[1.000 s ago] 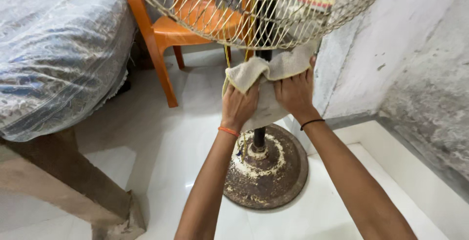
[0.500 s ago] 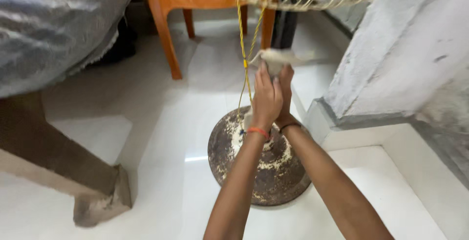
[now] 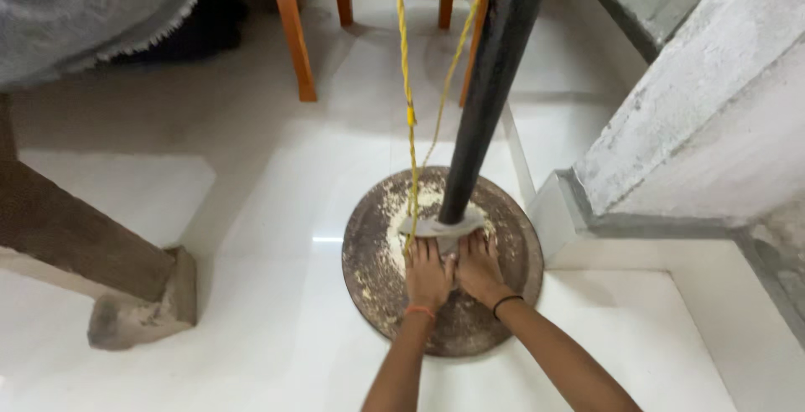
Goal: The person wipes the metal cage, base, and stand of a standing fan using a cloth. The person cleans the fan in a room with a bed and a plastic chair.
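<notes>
My left hand (image 3: 428, 271) and my right hand (image 3: 479, 266) lie side by side on a pale cloth (image 3: 438, 228), pressing it against the foot of a black fan pole (image 3: 489, 85). The pole rises from a round, rusty, dust-caked base (image 3: 379, 236) on the white floor. A yellow twisted cord (image 3: 408, 102) hangs down beside the pole to the cloth. The left wrist wears an orange band, the right a thin black one. Both hands' fingers hold the cloth around the pole; most of the cloth is hidden under them.
An orange plastic chair (image 3: 295, 35) stands behind the pole. A wooden bed leg with a blocky foot (image 3: 138, 299) sits at left under a grey cover (image 3: 75, 10). A rough grey wall corner (image 3: 696, 127) and a raised floor step (image 3: 553, 211) are close on the right.
Both hands slid the cloth down the pole from just under the fan's wire cage to the base. The view dropped lower, so the cage left the frame.
</notes>
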